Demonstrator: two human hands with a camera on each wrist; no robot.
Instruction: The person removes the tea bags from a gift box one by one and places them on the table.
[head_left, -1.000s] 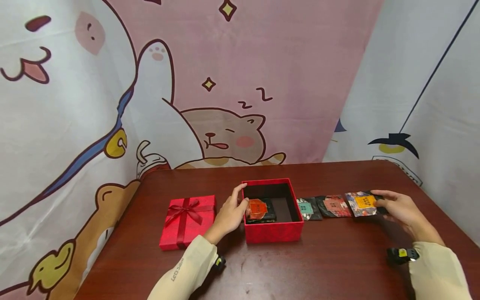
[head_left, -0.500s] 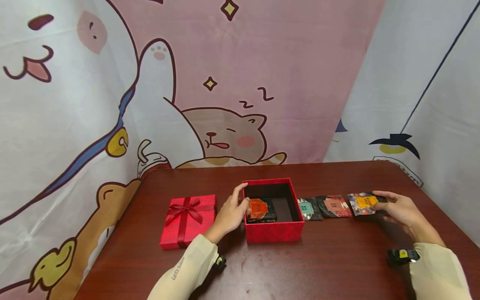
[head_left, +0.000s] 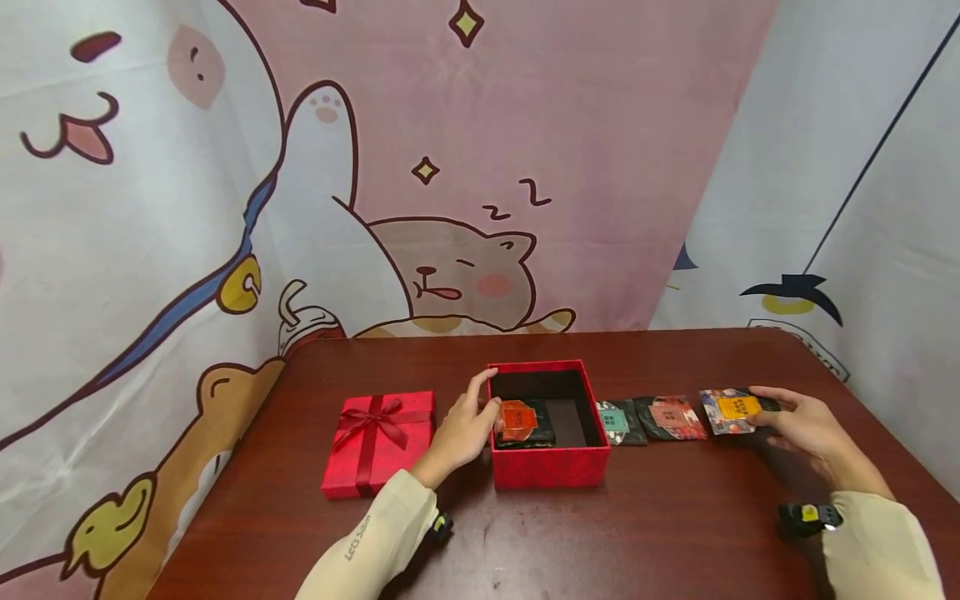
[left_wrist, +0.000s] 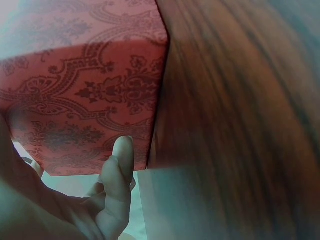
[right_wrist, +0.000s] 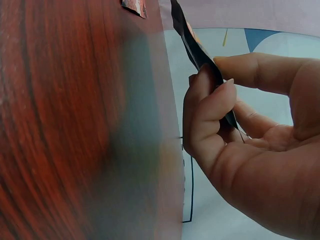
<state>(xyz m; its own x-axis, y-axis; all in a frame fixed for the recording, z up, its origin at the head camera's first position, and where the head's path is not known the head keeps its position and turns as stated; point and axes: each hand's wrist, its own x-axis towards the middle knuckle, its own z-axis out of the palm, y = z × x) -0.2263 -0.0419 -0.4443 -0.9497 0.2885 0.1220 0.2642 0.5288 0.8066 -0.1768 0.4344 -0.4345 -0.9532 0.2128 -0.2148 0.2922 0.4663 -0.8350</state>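
Note:
An open red gift box (head_left: 550,468) stands mid-table, with an orange-labelled dark sachet (head_left: 517,420) on its inner left side. My left hand (head_left: 457,433) grips the box's left wall at the rim, and in the left wrist view its fingers (left_wrist: 120,175) lie by the patterned outer side (left_wrist: 90,95). Out to the right, my right hand (head_left: 806,429) pinches a yellow-labelled sachet (head_left: 727,411) between thumb and fingers. Seen from the right wrist, that sachet (right_wrist: 197,52) is tilted and raised off the table.
On the table (head_left: 540,542), a green-labelled sachet (head_left: 618,422) and a red-labelled sachet (head_left: 670,417) lie in a row right of the box. The box's red lid (head_left: 378,442), with a ribbon bow, lies to the left. A cartoon-printed curtain (head_left: 600,167) hangs behind.
The yellow-labelled sachet has shifted slightly right in my right hand, away from the red-labelled one. My left hand stays on the box, and the head view has moved a little.

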